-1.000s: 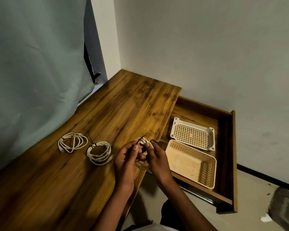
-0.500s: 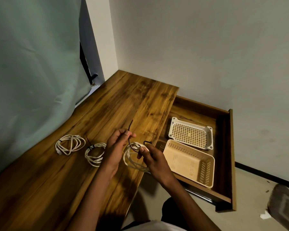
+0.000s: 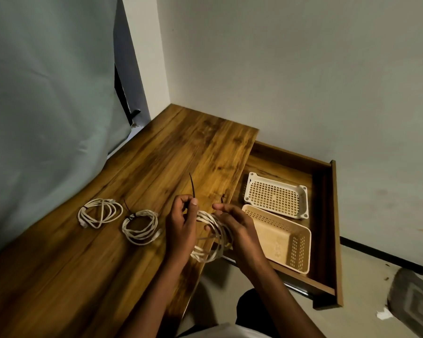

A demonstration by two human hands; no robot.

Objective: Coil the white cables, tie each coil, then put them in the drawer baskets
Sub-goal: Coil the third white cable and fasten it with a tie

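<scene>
Your own hands hid much of the coil you were tying [image 3: 211, 236]: its lower loops showed between your wrists, but where the black tie [image 3: 193, 189] wrapped the cable could not be made out, and a short dark end by your right fingertips was too small to read. The coil was white, several loose loops, held over the desk [image 3: 71, 276] edge at lower centre of the frame. Your left hand [image 3: 181, 230] pinched the tie between thumb and forefinger, its free end standing up; your right hand [image 3: 237, 230] curled round the coil. Two tied white coils lay on the desk at centre left, the far coil [image 3: 99, 212] and the near coil [image 3: 140, 226], just apart. In the open drawer [image 3: 327, 240] at right sat a white basket [image 3: 275, 195] and a peach basket [image 3: 281, 237], side by side. Compared with half a second earlier, your left hand had drawn in closer to the coil.
</scene>
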